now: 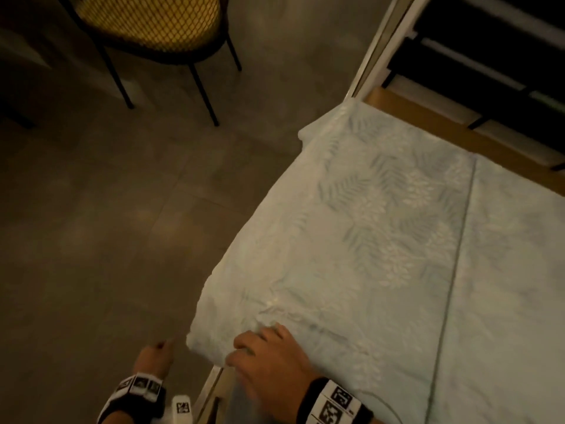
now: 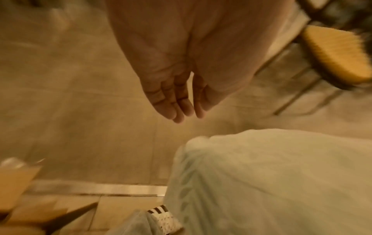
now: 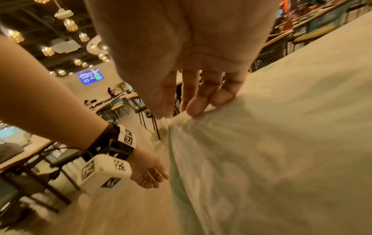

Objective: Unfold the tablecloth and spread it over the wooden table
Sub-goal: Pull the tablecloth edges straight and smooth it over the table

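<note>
Right hand (image 1: 269, 356) spread on tablecloth (image 1: 382, 240) corner; left hand (image 2: 173, 98) relaxed, holding nothing, above floor (image 1: 107, 224). Chair (image 1: 153, 22) well apart.

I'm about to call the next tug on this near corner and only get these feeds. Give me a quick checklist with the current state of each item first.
1. Tablecloth unfolded over the top: ok, it lies open with only fold creases.
2. Far edge covered: not ok, a strip of the wooden table shows bare past the cloth.
3. Right hand on the near corner: ok, its fingertips press the cloth edge; a firm pinch, cannot tell.
4. Left hand free: ok, it hangs open beside the table, touching nothing.
5. Near corner seated: not ok, the cloth bunches there and table edge shows below the hand.
6. Chair clear of the cloth: ok, it stands apart.
</note>
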`<action>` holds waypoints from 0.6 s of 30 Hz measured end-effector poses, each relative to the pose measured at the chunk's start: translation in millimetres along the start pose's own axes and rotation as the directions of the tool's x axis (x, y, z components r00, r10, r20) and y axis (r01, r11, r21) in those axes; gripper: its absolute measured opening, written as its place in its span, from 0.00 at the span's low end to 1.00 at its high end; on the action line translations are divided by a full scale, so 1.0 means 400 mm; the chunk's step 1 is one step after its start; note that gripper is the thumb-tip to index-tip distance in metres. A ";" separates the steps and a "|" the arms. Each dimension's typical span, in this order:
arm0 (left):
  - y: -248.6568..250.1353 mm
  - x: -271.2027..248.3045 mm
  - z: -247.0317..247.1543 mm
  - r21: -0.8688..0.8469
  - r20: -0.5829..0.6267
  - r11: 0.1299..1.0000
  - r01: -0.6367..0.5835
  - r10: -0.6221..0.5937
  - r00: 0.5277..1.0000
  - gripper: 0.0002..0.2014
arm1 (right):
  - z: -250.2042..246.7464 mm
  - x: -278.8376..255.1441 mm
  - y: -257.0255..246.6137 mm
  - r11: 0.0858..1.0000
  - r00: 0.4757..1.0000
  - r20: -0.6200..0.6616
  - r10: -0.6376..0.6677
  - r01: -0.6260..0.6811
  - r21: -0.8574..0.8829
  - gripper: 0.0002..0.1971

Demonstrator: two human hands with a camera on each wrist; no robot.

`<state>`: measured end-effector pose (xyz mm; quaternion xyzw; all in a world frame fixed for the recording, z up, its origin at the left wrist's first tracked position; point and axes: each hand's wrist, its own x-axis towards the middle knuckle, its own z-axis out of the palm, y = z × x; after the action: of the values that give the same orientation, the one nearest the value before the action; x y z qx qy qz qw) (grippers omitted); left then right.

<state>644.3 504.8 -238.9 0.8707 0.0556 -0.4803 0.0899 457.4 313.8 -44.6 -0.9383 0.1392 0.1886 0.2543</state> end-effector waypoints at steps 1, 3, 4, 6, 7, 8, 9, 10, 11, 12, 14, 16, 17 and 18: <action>0.038 -0.018 0.002 -0.034 0.019 0.998 -0.049 0.050 0.999 0.17 | -0.017 -0.015 0.016 0.997 0.999 -0.034 -0.008 0.010 0.073 0.12; 0.127 -0.084 -0.007 -0.049 0.026 0.978 -0.202 0.203 0.979 0.13 | -0.061 -0.059 0.059 0.976 0.999 -0.034 0.016 -0.008 0.217 0.15; 0.176 -0.123 -0.017 -0.048 0.018 0.959 -0.279 0.280 0.960 0.11 | -0.079 -0.091 0.088 0.964 0.996 -0.057 0.064 -0.047 0.262 0.16; 0.269 -0.198 -0.047 -0.013 -0.007 0.901 -0.433 0.433 0.901 0.09 | -0.091 -0.174 0.164 0.931 0.969 -0.134 0.206 -0.152 0.331 0.15; 0.315 -0.239 -0.062 0.032 -0.035 0.868 -0.496 0.497 0.867 0.09 | -0.087 -0.225 0.205 0.905 0.942 -0.162 0.295 -0.221 0.365 0.13; 0.362 -0.284 -0.074 0.090 -0.060 0.837 -0.540 0.546 0.836 0.10 | -0.080 -0.281 0.247 0.871 0.903 -0.187 0.388 -0.292 0.396 0.11; 0.406 -0.333 -0.085 0.147 -0.073 0.801 -0.581 0.595 0.801 0.10 | -0.070 -0.340 0.286 0.830 0.854 -0.204 0.478 -0.362 0.425 0.09; 0.449 -0.387 -0.090 0.200 -0.082 0.761 -0.618 0.641 0.763 0.10 | -0.056 -0.399 0.321 0.783 0.803 -0.209 0.559 -0.427 0.453 0.07; 0.489 -0.447 -0.086 0.238 -0.081 0.718 -0.654 0.686 0.723 0.09 | -0.043 -0.454 0.347 0.729 0.754 -0.195 0.628 -0.481 0.486 0.06; 0.526 -0.507 -0.074 0.267 -0.061 0.674 -0.688 0.725 0.686 0.08 | -0.029 -0.504 0.366 0.668 0.707 -0.167 0.687 -0.525 0.527 0.06; 0.589 -0.608 -0.021 0.286 0.004 0.598 -0.749 0.781 0.625 0.06 | 0.009 -0.577 0.390 0.560 0.619 -0.117 0.776 -0.592 0.580 0.10; 0.638 -0.680 0.062 0.295 0.072 0.522 -0.800 0.823 0.564 0.06 | 0.044 -0.620 0.405 0.469 0.531 -0.101 0.841 -0.625 0.624 0.19; 0.659 -0.712 0.113 0.321 0.108 0.485 -0.813 0.834 0.541 0.06 | 0.058 -0.634 0.411 0.434 0.494 -0.103 0.863 -0.623 0.651 0.26; 0.682 -0.740 0.169 0.354 0.148 0.449 -0.821 0.839 0.523 0.04 | 0.068 -0.641 0.415 0.408 0.468 -0.102 0.878 -0.617 0.673 0.31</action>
<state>480.9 220.9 4.6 0.7969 -0.4683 -0.3548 0.1405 162.1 232.7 -27.9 -0.6633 0.6585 0.0166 0.3553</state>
